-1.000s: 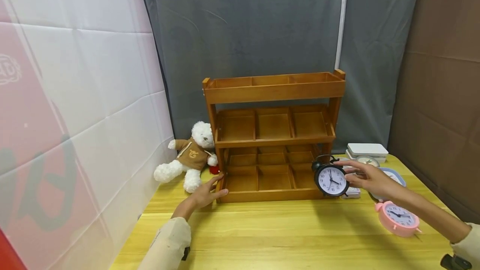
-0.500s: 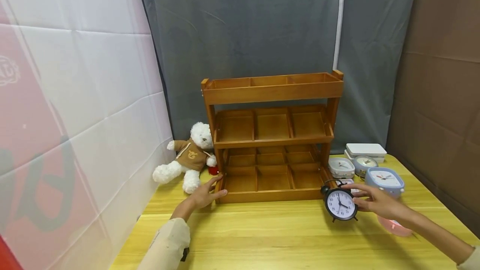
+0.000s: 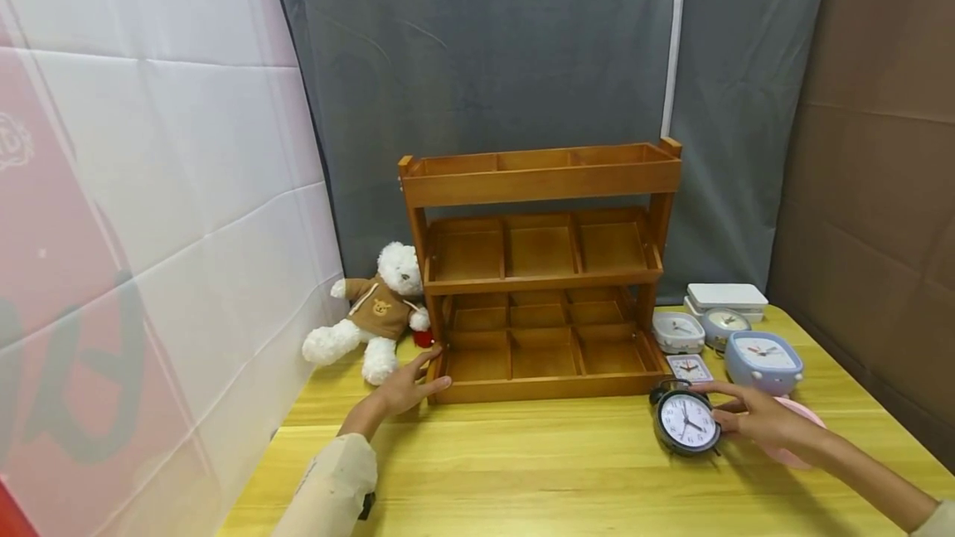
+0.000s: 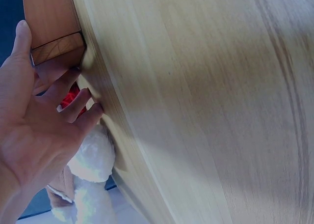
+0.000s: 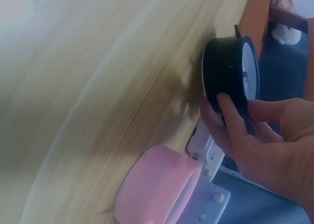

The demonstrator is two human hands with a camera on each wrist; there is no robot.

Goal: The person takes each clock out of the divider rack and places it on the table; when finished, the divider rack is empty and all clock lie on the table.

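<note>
My right hand grips a black twin-bell alarm clock by its right side, low at the table. Its white dial tilts upward; the right wrist view shows its black rim between thumb and fingers. My left hand rests against the lower left corner of a brown wooden shelf rack. Its thumb lies at the front board, and its spread, slightly bent fingers touch the side in the left wrist view. Partly behind my right hand lies a pink alarm clock.
A white teddy bear in a brown hoodie leans left of the rack, by a small red object. On the right are a blue clock, a small square clock, a grey-white clock, a round clock and white boxes.
The right hand has moved the black alarm clock from in front of the rack's right end, down and right to the table, tilting it back. The left hand has stayed at the corner.
</note>
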